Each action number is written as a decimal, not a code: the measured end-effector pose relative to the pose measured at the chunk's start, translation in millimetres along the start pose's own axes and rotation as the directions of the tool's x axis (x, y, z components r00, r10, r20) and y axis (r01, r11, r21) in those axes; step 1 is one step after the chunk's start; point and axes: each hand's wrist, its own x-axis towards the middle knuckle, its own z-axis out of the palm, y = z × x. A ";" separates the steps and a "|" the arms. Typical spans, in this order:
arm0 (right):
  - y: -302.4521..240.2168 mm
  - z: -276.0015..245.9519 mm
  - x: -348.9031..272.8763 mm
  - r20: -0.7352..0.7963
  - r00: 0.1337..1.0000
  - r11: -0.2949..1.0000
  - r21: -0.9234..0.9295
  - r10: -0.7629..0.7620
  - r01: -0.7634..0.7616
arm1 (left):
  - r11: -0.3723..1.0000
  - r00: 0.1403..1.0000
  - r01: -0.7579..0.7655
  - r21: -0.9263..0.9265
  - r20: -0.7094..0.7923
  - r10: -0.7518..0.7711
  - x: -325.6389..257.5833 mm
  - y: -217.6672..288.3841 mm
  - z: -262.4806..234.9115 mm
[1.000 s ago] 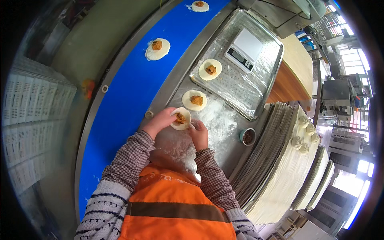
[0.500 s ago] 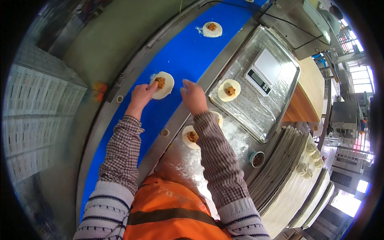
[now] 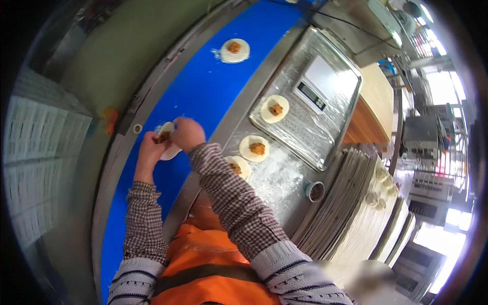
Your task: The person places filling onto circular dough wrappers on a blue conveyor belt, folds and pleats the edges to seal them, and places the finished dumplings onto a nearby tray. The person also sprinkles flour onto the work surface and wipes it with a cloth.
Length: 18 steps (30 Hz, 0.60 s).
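Left of frame centre, on the blue belt (image 3: 203, 96): a dough round with filling (image 3: 166, 142) lies between both hands. Left hand (image 3: 151, 150) cups its left edge, right hand (image 3: 187, 133) its right, fingers curled onto it, equally near.

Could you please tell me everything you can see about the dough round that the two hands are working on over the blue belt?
The dough round is a thin, pale white disc of soft-looking dough with a brownish-orange filling near its upper left. It lies over the blue conveyor belt, by its left edge. The left hand holds its left side and the right hand covers its upper right, so only part shows. Whether it is being folded cannot be told.
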 end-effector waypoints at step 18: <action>125.7 -102.1 -176.7 0.065 0.971 0.262 0.957 0.230 -0.126 | 0.781 0.739 0.353 -0.515 0.666 0.105 -95.7 72.2 102.8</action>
